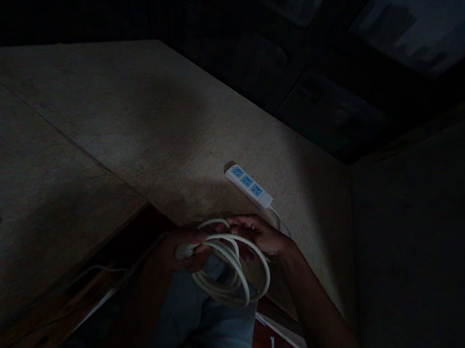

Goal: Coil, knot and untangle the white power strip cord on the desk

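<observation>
- The left hand (173, 250) is closed on the near-left edge of a coil of white electrical cable (236, 265), with a pale block, perhaps the plug (185, 250), gripped between thumb and fingers.
- The right hand (260, 235) reaches in from the opposite side, its fingers bent over the coil's far edge and holding strands there; how firmly, I cannot tell, as the fingertips are partly hidden.
- The coil hangs between the two hands, above the person's jeans (205, 336), its loops sagging towards the lap and bulging to the right below the right hand.
- A white three-socket power strip (249, 186) lies on the speckled tabletop (204, 128), just beyond the hands and touching neither; the right hand is the nearer.
- The strip's long axis slants from far left to near right, so its cord end points towards the right wrist.
- A cord (281, 219) leaves that end and curves behind the wrist; whether it joins the coil there is hidden.
</observation>
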The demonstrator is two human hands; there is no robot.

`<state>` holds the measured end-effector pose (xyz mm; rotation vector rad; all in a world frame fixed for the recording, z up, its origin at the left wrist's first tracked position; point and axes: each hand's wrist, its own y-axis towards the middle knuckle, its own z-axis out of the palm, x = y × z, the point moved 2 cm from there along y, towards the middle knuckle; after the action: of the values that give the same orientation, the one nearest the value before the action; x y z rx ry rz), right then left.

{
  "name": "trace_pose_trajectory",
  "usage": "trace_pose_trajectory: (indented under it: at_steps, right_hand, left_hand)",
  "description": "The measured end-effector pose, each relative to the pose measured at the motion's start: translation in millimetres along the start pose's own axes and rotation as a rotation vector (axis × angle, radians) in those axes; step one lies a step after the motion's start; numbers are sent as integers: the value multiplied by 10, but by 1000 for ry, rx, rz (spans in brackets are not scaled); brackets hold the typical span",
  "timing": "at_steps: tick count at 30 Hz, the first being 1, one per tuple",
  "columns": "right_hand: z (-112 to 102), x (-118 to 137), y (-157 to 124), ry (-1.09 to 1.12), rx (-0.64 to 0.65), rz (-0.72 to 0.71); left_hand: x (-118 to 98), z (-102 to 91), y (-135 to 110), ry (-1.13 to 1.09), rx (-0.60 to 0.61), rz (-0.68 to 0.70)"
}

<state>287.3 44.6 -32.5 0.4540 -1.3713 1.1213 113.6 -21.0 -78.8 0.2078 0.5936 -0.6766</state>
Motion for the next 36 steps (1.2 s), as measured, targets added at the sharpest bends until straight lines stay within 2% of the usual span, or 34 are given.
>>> trace_pose_trajectory:
  at_steps: [4, 7, 10, 14, 17, 23, 26, 28, 36]
  right_hand:
    - [76, -105, 75, 15, -211, -47]
    - [92, -149, 112, 10, -371, -161]
    - [104, -162, 150, -27, -471, -267]
    - [113, -153, 193, -2, -594, -338]
    - [102, -131, 165, -40, -593, -303]
    - [31, -105, -91, -84, -330, -81]
    - [-10, -127, -188, -83, -294, -23]
    - [-17, -131, -209, -57, -341, -48]
    - [90, -103, -103, 139, -712, -198]
  left_hand:
    - [0, -36, 21, -49, -26, 9]
    - [24, -8, 52, -71, -21, -13]
    - [43, 19, 84, -80, -17, -53]
    - [20, 22, 114, -80, -44, -75]
    - [-20, 43, 114, -78, -60, -105]
    - [-138, 162, 27, 42, -139, -105]
    - [-190, 182, -11, 41, -170, -100]
    - [-206, 179, -10, 19, -182, -110]
    - [-189, 215, 123, -8, -287, -93]
